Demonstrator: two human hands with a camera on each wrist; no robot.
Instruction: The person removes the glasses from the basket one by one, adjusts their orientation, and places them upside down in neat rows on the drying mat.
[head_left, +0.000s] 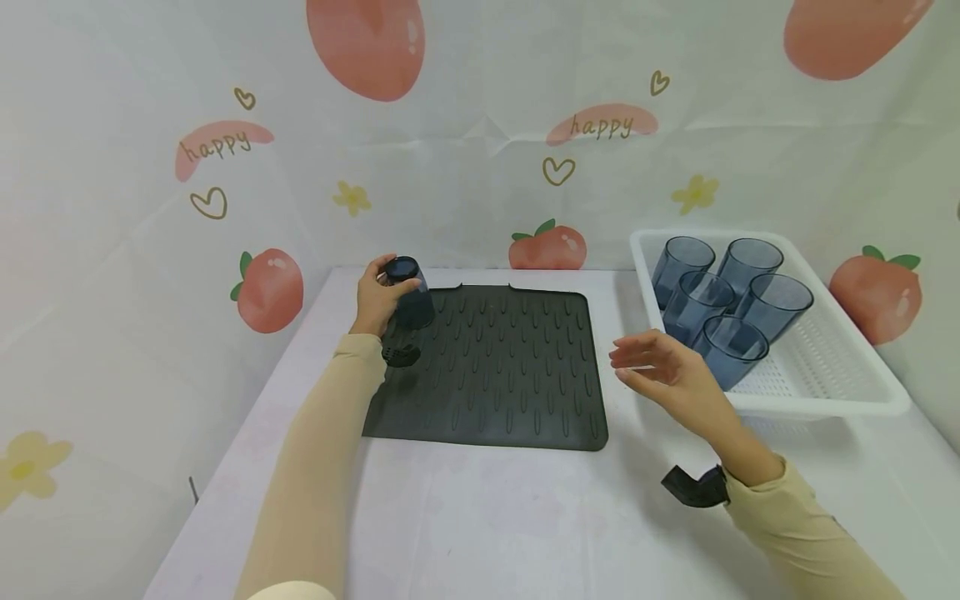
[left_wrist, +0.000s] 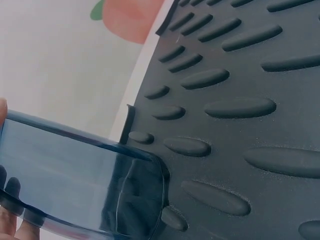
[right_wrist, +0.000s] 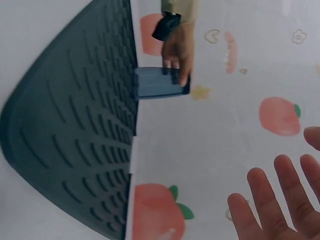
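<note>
In the head view my left hand (head_left: 377,298) grips a blue glass (head_left: 411,300) near its base; the glass stands upside down at the back left corner of the dark ribbed mat (head_left: 495,367). The left wrist view has the glass (left_wrist: 80,170) with its rim end against the mat (left_wrist: 240,135) and fingertips (left_wrist: 25,230) around its other end. My right hand (head_left: 675,383) hangs in the air between the mat and the white basket (head_left: 817,407), fingers relaxed and holding nothing. Its fingers (right_wrist: 270,205) are spread apart in the right wrist view.
Several blue glasses (head_left: 731,346) stand in the left part of the white basket, at the right of the table. The table (head_left: 480,517) has a pale cover. A printed cloth (head_left: 450,167) with peaches and hearts hangs behind it.
</note>
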